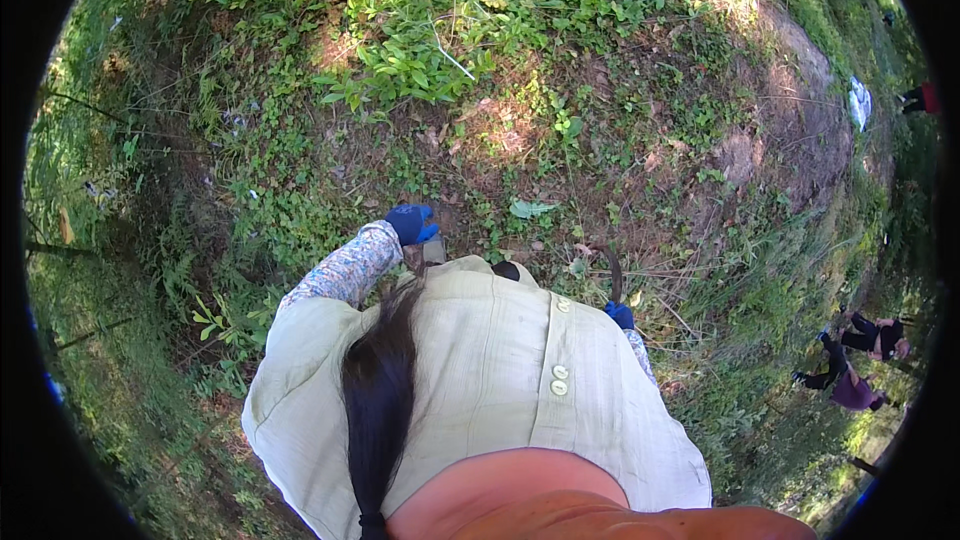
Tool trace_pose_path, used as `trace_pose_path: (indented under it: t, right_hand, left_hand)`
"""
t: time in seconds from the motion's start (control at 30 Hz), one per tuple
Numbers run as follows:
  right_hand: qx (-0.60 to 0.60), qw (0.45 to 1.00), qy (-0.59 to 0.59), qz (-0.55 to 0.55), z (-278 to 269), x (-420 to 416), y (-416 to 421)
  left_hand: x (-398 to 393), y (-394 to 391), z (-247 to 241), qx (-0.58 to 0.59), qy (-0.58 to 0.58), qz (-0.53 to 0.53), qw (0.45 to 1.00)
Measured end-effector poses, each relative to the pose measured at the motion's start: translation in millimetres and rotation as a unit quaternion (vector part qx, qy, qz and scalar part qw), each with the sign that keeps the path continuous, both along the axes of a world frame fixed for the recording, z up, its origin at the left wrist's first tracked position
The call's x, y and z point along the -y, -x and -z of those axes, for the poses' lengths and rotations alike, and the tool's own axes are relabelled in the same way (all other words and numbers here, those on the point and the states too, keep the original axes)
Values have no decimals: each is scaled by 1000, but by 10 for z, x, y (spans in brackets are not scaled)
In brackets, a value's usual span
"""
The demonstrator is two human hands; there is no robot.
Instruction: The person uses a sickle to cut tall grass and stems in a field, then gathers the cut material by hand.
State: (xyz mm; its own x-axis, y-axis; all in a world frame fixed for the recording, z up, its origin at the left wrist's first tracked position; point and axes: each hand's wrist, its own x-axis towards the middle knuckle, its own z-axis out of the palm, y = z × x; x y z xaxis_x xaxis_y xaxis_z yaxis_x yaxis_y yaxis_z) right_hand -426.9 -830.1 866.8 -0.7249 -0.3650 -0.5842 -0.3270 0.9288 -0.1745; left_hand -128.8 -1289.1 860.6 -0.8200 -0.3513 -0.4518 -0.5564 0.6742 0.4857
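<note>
My left hand (411, 223), in a blue glove below a patterned sleeve (345, 262), hangs over low plants and bare soil. Its fingers are slightly apart, with nothing seen between them. Just below it a small grey surface (433, 249) shows; I cannot tell what it is. My right hand (619, 315), also gloved in blue, is partly hidden by my pale shirt (480, 360). It grips a dark curved tool (616, 274), apparently a sickle, whose curve points up and left over the dry litter. A broad pale green leaf (531, 208) lies between the hands, farther ahead.
Leafy shrubs (420, 67) grow ahead, with a thin bare stick (453, 56) among them. An earth bank (802, 105) rises at right, near a white bag-like object (860, 103). Dry stalks (679, 315) lie beside my right hand. Other people (855, 390) are off to the right.
</note>
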Motion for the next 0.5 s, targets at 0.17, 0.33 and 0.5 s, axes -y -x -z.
trace_pose_path:
  t: [0.17, 0.33, 0.5]
  right_hand:
    - [91, 965, 73, 233, -393, 1173, -260]
    - [33, 927, 227, 296, 316, 713, 149]
    - [-30, 965, 41, 256, 173, 555, 186]
  left_hand:
    - [390, -1644, 195, 144, -41, -152, 977]
    - [524, -1575, 936, 6, -120, -192, 974]
    - [658, -373, 993, -44, -192, -146, 969]
